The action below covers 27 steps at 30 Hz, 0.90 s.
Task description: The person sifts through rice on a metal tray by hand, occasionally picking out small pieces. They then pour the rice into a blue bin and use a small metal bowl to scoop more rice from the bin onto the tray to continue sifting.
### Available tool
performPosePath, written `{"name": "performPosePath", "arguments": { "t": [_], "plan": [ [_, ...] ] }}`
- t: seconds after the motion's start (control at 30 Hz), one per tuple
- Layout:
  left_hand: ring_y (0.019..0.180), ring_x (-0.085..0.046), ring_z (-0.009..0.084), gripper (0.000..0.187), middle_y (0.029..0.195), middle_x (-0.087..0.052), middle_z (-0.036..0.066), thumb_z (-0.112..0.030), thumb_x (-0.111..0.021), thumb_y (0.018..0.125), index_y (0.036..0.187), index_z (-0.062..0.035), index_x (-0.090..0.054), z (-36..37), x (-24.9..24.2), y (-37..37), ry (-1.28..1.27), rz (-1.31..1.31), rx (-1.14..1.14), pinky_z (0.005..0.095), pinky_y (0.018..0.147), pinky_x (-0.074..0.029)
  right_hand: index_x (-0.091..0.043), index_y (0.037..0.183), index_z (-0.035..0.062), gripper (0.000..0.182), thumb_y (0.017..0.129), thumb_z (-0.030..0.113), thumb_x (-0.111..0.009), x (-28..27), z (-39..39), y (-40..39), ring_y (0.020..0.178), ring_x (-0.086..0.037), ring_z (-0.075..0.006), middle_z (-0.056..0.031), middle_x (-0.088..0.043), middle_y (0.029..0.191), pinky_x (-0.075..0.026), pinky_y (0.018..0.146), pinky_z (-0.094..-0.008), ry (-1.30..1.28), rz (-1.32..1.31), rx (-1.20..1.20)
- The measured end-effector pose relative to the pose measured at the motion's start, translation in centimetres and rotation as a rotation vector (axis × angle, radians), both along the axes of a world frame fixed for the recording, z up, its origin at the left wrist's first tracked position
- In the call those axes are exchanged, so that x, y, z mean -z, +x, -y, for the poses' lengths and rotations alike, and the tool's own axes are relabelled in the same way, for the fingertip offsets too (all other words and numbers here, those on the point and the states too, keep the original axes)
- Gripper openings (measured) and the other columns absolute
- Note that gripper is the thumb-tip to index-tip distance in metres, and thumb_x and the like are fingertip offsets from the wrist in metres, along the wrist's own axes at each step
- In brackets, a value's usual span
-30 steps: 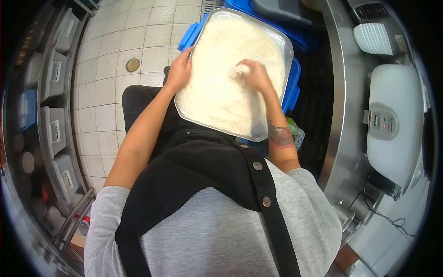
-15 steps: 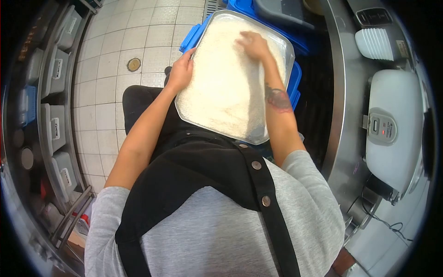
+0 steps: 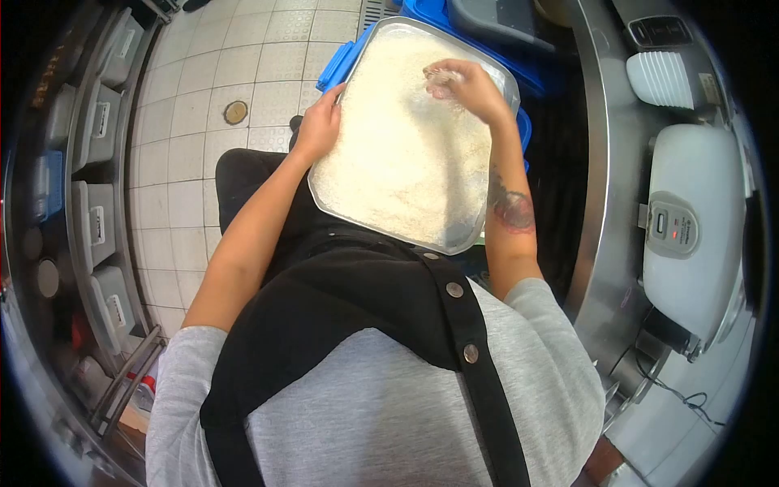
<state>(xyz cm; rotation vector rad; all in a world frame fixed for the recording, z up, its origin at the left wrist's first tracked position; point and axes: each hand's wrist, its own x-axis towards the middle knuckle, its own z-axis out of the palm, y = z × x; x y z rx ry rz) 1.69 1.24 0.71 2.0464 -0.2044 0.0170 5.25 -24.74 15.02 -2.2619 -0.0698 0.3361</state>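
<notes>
A metal tray [image 3: 317,191] rests tilted over my lap, filled with a pale, crumbly, grain-like material [image 3: 389,138]. My left hand [image 3: 320,126] grips the tray's left rim, with the thumb at the inner edge. Above the upper right part of the material is my right hand [image 3: 464,88], its fingers curled and some pale crumbs on the fingertips. Whether it holds more of the material inside is hard to make out.
Blue plastic containers [image 3: 334,69] sit under and behind the tray. A steel counter [image 3: 600,162] on the right bears a white rice cooker [image 3: 699,235] and stacked white dishes [image 3: 659,79]. Shelves with grey bins [image 3: 99,223] line the left. A tiled floor [image 3: 182,154] lies between.
My right hand has lifted off the material and moved slightly right, its fingers now curled; the forearm has shifted right. My left hand keeps its place on the rim.
</notes>
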Motion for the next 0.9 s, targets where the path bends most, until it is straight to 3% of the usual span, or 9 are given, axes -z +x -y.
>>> {"name": "performPosePath", "arguments": {
  "t": [0.1, 0.23, 0.27, 0.43, 0.47, 0.6, 0.73, 0.83, 0.9],
  "plan": [
    [0.091, -0.066, 0.0312, 0.04, 0.103, -0.066, 0.022, -0.005, -0.047, 0.094, 0.133, -0.0087, -0.052, 0.2, -0.2, 0.0, -0.003, 0.002, -0.001, 0.0366, 0.083, -0.049, -0.071, 0.108, 0.0059, 0.035, 0.081, -0.008, -0.054, 0.0, 0.8, 2.6, 0.095, -0.067, -0.0167, -0.0132, -0.072, 0.094, -0.053, 0.078, -0.0314, 0.156, 0.042, -0.044],
    [0.106, -0.061, 0.039, 0.038, 0.118, -0.061, 0.024, -0.006, -0.047, 0.093, 0.131, -0.0058, -0.052, 0.0, -0.5, 0.0, -0.028, -0.045, 0.013, 0.0424, 0.09, -0.047, -0.072, 0.108, 0.0107, 0.027, 0.087, 0.018, -0.056, 2.9, 0.8, 7.6, 0.103, -0.066, -0.0283, -0.0158, -0.069, 0.108, -0.053, 0.082, -0.0399, -0.283, 0.19, -0.143],
    [0.106, -0.061, 0.039, 0.038, 0.118, -0.061, 0.024, -0.006, -0.047, 0.093, 0.131, -0.0058, -0.052, 0.0, -0.6, 0.0, -0.025, -0.04, 0.014, 0.0424, 0.09, -0.047, -0.073, 0.102, 0.0093, 0.031, 0.086, 0.033, -0.061, 4.3, 0.3, 8.8, 0.102, -0.065, -0.0331, -0.0168, -0.069, 0.106, -0.051, 0.087, -0.0467, -0.329, 0.199, -0.082],
    [0.109, -0.06, 0.0387, 0.039, 0.121, -0.06, 0.024, -0.005, -0.048, 0.092, 0.131, -0.0042, -0.052, -0.1, -0.8, -0.1, -0.033, -0.057, 0.024, 0.042, 0.093, -0.047, -0.063, 0.119, 0.0146, 0.046, 0.085, 0.046, -0.063, 9.9, -7.0, 8.7, 0.123, -0.05, -0.0338, -0.0125, -0.059, 0.126, -0.035, 0.099, -0.0685, -0.672, 0.36, 0.176],
    [0.11, -0.059, 0.0391, 0.039, 0.12, -0.06, 0.024, -0.004, -0.048, 0.092, 0.131, -0.004, -0.051, -0.1, -0.8, 0.0, -0.022, -0.069, 0.026, 0.0421, 0.093, -0.047, -0.057, 0.125, 0.0179, 0.046, 0.086, 0.041, -0.062, 11.2, -8.0, 8.6, 0.131, -0.039, -0.0344, -0.0097, -0.051, 0.133, -0.025, 0.098, -0.077, -0.737, 0.359, 0.114],
    [0.109, -0.059, 0.0394, 0.039, 0.121, -0.06, 0.024, -0.004, -0.047, 0.093, 0.132, -0.0043, -0.05, -0.1, -1.0, 0.0, -0.017, -0.079, 0.036, 0.042, 0.093, -0.047, -0.062, 0.11, 0.0158, 0.029, 0.085, 0.028, -0.062, 13.0, -8.0, 7.3, 0.13, -0.039, -0.0348, -0.0078, -0.054, 0.126, -0.016, 0.099, -0.0809, -0.748, 0.54, 0.121],
    [0.11, -0.059, 0.0383, 0.039, 0.12, -0.06, 0.024, -0.004, -0.048, 0.093, 0.132, -0.0044, -0.05, 0.0, -1.4, -0.1, 0.001, -0.115, 0.044, 0.0413, 0.094, -0.046, -0.063, 0.106, 0.0155, 0.025, 0.084, 0.026, -0.063, 13.1, -3.2, 7.0, 0.124, -0.043, -0.0351, -0.007, -0.055, 0.12, -0.023, 0.097, -0.0774, -0.801, 0.51, 0.288],
    [0.107, -0.061, 0.0378, 0.04, 0.116, -0.062, 0.025, -0.004, -0.048, 0.093, 0.132, -0.0051, -0.051, -0.1, -1.4, -0.1, -0.004, -0.095, 0.029, 0.0409, 0.091, -0.048, -0.064, 0.105, 0.0155, 0.025, 0.082, 0.025, -0.064, 13.4, -1.2, 4.3, 0.116, -0.047, -0.0351, -0.0067, -0.056, 0.115, -0.033, 0.093, -0.0671, -0.671, 0.503, 0.373],
    [0.099, -0.064, 0.0375, 0.04, 0.109, -0.064, 0.024, -0.005, -0.049, 0.093, 0.133, -0.0061, -0.051, -0.1, -1.5, 0.0, 0.006, -0.147, 0.022, 0.0412, 0.087, -0.049, -0.065, 0.099, 0.012, 0.022, 0.079, 0.019, -0.069, 12.9, -1.9, 0.7, 0.101, -0.054, -0.033, -0.0094, -0.057, 0.103, -0.042, 0.086, -0.0519, -0.597, 0.599, 0.397]
  ]
}}
